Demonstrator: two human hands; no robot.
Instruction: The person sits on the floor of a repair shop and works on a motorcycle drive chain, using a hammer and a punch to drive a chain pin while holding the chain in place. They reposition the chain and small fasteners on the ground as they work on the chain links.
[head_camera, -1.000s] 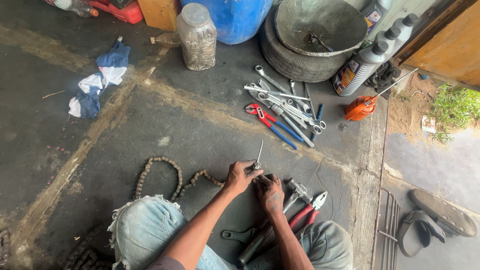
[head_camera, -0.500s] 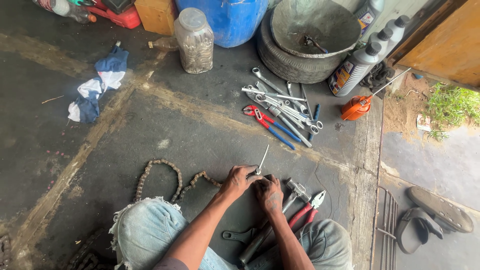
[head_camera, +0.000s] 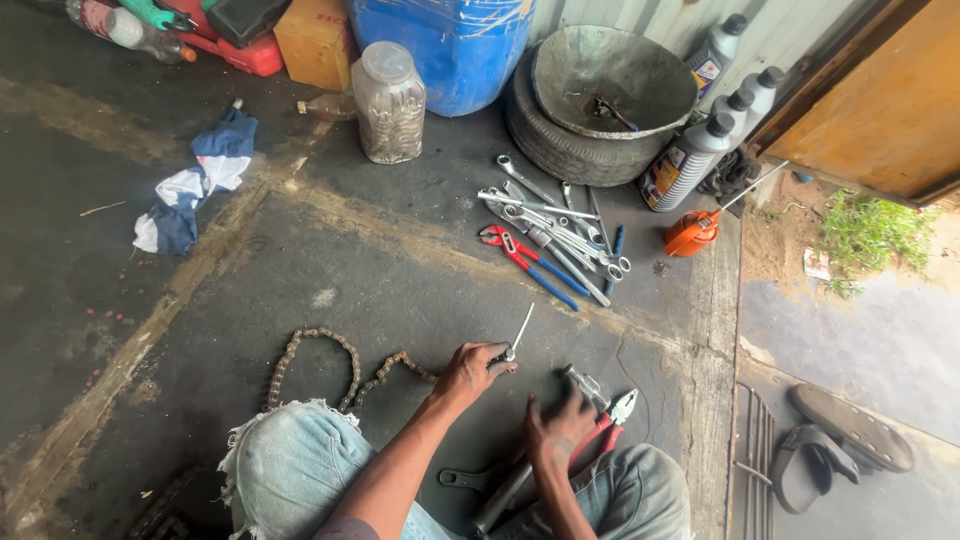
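- Left hand (head_camera: 470, 372): lower centre of frame, fingers pinched on the foot of a thin metal rod (head_camera: 519, 333); the rod's long axis tilts up and to the right, its free tip pointing toward the tool pile.
- Right hand (head_camera: 560, 430): just right of and below the left, apart from it, palm down on the floor, fingers curled; whether it grips anything cannot be told.
- Red-handled pliers (head_camera: 608, 425): touching the right hand's far side, jaws pointing upper right.
- Drive chain (head_camera: 330, 355): left of the hands, looped on the concrete, one end running toward the left hand.
- Wrench pile (head_camera: 550, 220): centre, with red-and-blue pliers (head_camera: 525, 262) at its lower left edge.
- Oil bottles (head_camera: 690, 160): upper right, grey with black caps, coloured labels.
- Orange oil can (head_camera: 692, 232): right of the wrenches, long spout pointing upper right.
- Plastic jar (head_camera: 389, 102): upper centre, clear; blue drum (head_camera: 455, 45) just beside it.
- Cardboard box (head_camera: 315, 40): upper left, tan.
- Open floor: bare dark concrete at centre left, between rag (head_camera: 195, 180) and chain.
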